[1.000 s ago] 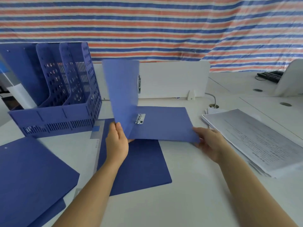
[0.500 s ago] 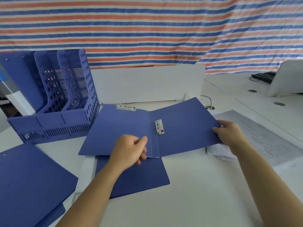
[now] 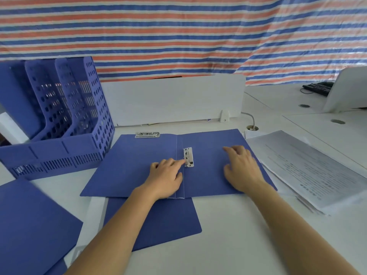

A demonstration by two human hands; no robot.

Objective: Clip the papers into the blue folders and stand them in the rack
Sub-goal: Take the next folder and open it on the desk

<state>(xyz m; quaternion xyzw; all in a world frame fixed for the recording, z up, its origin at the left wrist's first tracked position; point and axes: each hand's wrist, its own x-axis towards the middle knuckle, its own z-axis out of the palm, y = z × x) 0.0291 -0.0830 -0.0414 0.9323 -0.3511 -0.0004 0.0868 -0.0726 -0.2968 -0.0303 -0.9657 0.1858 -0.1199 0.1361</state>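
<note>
An open folder (image 3: pixel 139 165) lies flat in the middle of the desk (image 3: pixel 228 235), with its far edge close to the white divider (image 3: pixel 170 100). The left hand (image 3: pixel 165 180) rests on the spine of the folder, the fingers loose and half curled, and the index finger is stretched out so that it touches the small metal clip (image 3: pixel 188 157) just right of the fold; it grips nothing. The right hand (image 3: pixel 241 168) lies spread and flat on the right half of the folder and presses it down, also with nothing in it. I judge that the step is the opening of the clip, so the next move needs a lift of the lever with the left fingers, and then the right hand must reach to the papers (image 3: pixel 303 167), which are stacked at the right edge of the desk, just beside the folder. A second clip (image 3: pixel 147 134) sits at the far edge of the left half. Another closed folder (image 3: pixel 158 221) lies partly under the open one, toward the near edge, and a third folder (image 3: pixel 29 225) is cut off at the left near corner. The rack (image 3: pixel 59 124) stands at the left far corner; whether its left slot already holds a folder I cannot tell. The print on the papers is too small to read.
</note>
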